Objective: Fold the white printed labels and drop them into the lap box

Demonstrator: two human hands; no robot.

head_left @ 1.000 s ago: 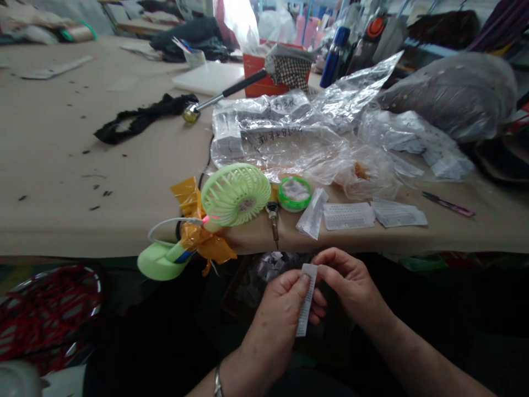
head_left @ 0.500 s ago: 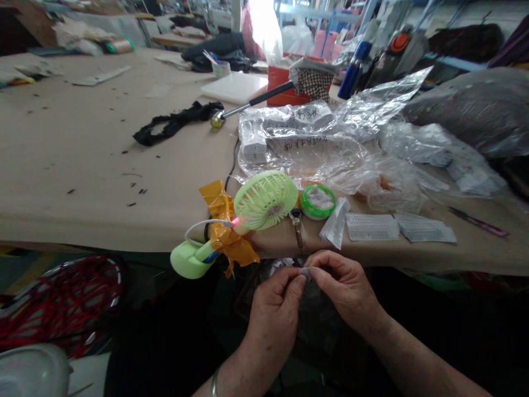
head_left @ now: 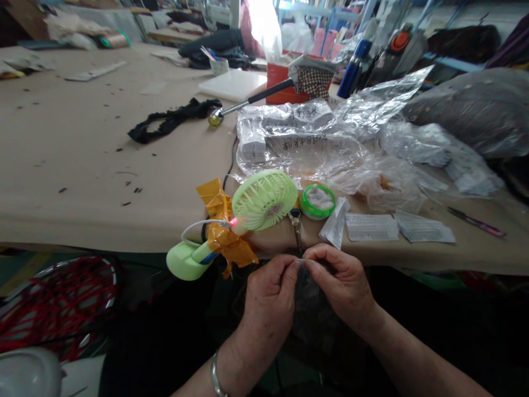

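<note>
My left hand (head_left: 275, 292) and my right hand (head_left: 345, 281) meet fingertip to fingertip just off the table's front edge. Both pinch a small whitish slip (head_left: 303, 261), mostly covered by the fingers. Right above it, the tip of a slim metal tool like a soldering iron (head_left: 296, 226) points down over the edge; whether it touches the slip I cannot tell. Behind the hands are a green round tub (head_left: 318, 201) with white fluff, a folded white strip (head_left: 335, 223) and printed label sheets (head_left: 372, 227). Below the hands, clear plastic shows dimly.
A green fan (head_left: 264, 199) is fixed at the edge with brown tape (head_left: 225, 231). Clear plastic bags (head_left: 306, 149) with white stacks lie behind. A pink-handled cutter (head_left: 477, 222) lies right. Farther back are a long-handled tool (head_left: 248, 102), black cloth (head_left: 173, 121) and a blue bottle (head_left: 355, 66).
Both hands have moved slightly up, toward the tip of the metal tool, with the slip still pinched between them. Less of the slip shows. The view has shifted a little.
</note>
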